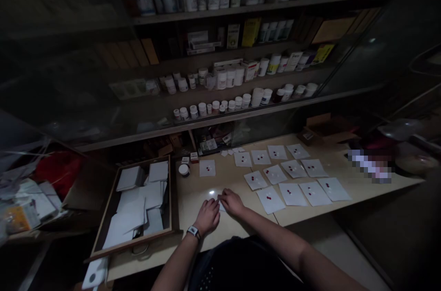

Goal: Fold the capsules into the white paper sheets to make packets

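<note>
Close together at the front of the pale table, both my hands work on a small white paper, partly covered by my fingers. My left hand, with a watch on its wrist, has its fingers together on the paper's left side. Fingers of my right hand pinch its upper edge. Right of them lie several white paper squares in rows, each with a few red and white pills on it. One more paper square with pills lies beyond my left hand.
Left of my hands, a wooden drawer holds stacks of white paper. A small dark jar with a white lid and small boxes stand behind. Shelves of medicine bottles rise at the back. An open carton sits at the right.
</note>
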`<state>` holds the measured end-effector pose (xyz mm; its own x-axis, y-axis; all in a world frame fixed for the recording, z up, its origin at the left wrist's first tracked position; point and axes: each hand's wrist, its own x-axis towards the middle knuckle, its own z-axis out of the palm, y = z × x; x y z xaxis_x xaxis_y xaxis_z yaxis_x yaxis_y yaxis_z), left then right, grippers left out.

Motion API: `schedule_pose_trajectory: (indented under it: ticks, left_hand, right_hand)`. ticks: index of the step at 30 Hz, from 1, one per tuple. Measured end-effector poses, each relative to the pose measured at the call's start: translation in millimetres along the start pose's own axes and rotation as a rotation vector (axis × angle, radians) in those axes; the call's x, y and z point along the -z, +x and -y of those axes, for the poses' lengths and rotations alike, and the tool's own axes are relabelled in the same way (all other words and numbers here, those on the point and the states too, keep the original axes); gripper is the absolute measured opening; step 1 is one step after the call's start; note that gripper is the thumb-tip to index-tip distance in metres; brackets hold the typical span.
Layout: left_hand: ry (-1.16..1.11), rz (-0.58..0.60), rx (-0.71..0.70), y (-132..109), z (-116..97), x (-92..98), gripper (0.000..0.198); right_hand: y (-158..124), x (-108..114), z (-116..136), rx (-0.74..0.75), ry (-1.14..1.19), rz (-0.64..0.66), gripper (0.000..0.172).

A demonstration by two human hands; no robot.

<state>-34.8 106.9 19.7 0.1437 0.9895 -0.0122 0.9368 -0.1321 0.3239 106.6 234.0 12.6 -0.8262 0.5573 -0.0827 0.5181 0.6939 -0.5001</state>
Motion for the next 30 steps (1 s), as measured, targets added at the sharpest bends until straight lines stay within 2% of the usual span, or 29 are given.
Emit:
schedule_pose_trajectory:
  ticks: [5, 11, 16, 25, 30]
  left_hand:
    - [-0.026, 0.029, 0.013, 4.2, -2.7, 5.5, 0.028]
    - [-0.016, 0.054, 0.011, 7.5, -6.0, 11.6, 0.035]
    - [0.01, 0.078, 0.02, 8.9, -5.0, 16.4, 0.033]
    - [-0.012, 0.12, -0.042, 6.9, 3.7, 13.8, 0.033]
    - [-0.029, 0.105, -0.042, 11.4, 3.2, 17.1, 0.027]
  right_hand:
    - [6.2, -4.7, -4.8, -0.028, 0.088, -0.083, 0.023]
    - [4.3, -1.5, 0.1, 0.073, 0.081, -0.087, 0.02]
    - [14.1, 3.0, 4.9, -0.021, 0.07, -0.008, 0.02]
    - [37.1, 3.0, -2.9, -0.23, 0.134, 0.059, 0.021]
    - [38.7, 3.9, 1.1, -0.242, 0.147, 0.037, 0.02]
